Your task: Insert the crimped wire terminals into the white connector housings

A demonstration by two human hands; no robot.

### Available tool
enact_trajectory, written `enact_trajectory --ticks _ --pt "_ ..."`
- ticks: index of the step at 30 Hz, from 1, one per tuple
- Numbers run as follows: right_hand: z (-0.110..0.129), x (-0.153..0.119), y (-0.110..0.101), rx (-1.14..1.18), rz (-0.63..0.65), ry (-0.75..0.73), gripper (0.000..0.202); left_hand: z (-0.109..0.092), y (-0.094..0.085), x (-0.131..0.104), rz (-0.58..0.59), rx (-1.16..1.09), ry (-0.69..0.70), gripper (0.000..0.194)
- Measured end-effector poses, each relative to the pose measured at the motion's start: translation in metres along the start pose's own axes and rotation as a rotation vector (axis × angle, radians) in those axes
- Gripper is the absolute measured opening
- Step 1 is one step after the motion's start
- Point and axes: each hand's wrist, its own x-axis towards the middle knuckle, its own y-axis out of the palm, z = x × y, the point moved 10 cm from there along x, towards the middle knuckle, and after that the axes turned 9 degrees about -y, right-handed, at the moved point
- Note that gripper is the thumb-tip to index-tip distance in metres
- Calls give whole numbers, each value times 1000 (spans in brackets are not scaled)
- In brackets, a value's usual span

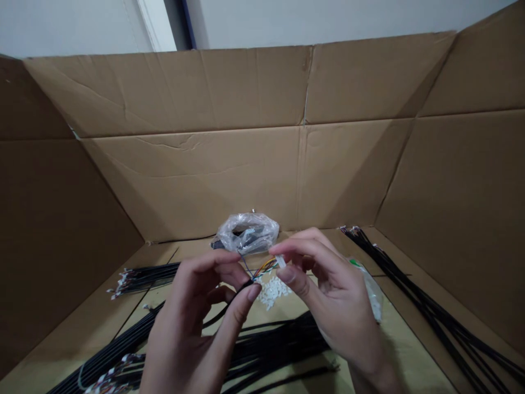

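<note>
My left hand (205, 312) is closed around the end of a black cable (225, 313), thumb and fingers near where the sheath stops. Thin coloured wires (262, 266), among them orange, yellow, green and blue, fan out from that end toward the right. Between thumb and forefinger, my right hand (324, 284) pinches a small white connector housing (280, 261), and several wires run up to it. One blue wire stands apart from the others, close to my left fingertips. Whether each wire sits inside the housing is too small to tell.
Loose white connector housings (271, 293) lie in a pile behind the hands. Black cable bundles (283, 345) lie in front, more (151, 276) at left and others (426, 306) at right. A clear plastic bag (250, 232) stands at the back. Cardboard walls (205, 158) enclose three sides.
</note>
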Motion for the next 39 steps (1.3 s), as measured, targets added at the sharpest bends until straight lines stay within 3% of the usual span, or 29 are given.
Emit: enact_trajectory --ticks 5,10,24,33,39 --pt "-2 0 -1 -34 7 3 12 2 -6 -1 -68 -16 -24 29" --pt "-4 0 -2 -57 13 3 15 0 -1 0 -37 -48 41 34" --pt "-5 1 -1 -32 7 11 22 8 -2 -4 -42 -39 1 31" --pt "0 0 -2 -32 -15 8 21 -2 -4 2 -41 -60 58 36" --pt "5 -1 -2 -22 3 -12 20 4 -7 -1 -90 -49 -11 33"
